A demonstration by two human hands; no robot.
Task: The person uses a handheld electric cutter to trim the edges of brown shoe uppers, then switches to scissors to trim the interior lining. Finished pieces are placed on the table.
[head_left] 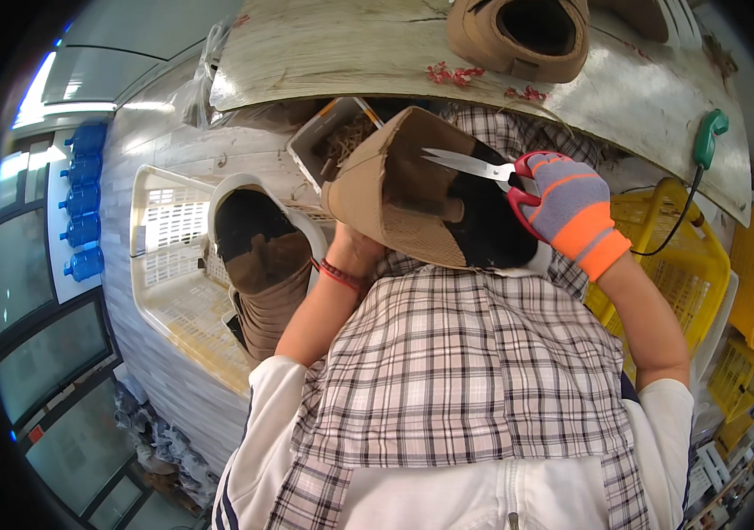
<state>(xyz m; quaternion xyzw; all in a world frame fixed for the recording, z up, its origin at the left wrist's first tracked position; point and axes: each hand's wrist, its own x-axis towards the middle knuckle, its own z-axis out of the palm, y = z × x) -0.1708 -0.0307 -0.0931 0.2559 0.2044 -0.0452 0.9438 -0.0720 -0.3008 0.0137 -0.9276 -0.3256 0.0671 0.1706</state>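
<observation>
My right hand (pixel 574 201), in a grey and orange knitted glove, is closed around the red handles of a pair of scissors (pixel 474 164). The silver blades point left, over the open mouth of a brown boot upper (pixel 368 190) with a dark lining. My bare left hand (pixel 357 251), a red band at its wrist, supports this upper from below on the left; its fingers are hidden behind the piece. The upper rests tilted against my checked apron (pixel 447 362).
A stack of nested brown uppers (pixel 264 265) stands in a white plastic basket (pixel 178 291) at left. Ahead is a worn table (pixel 333 57) carrying another brown upper (pixel 518 66) and red scraps (pixel 454 74). An open box (pixel 306 146) sits below it. A yellow basket (pixel 717 265) stands right.
</observation>
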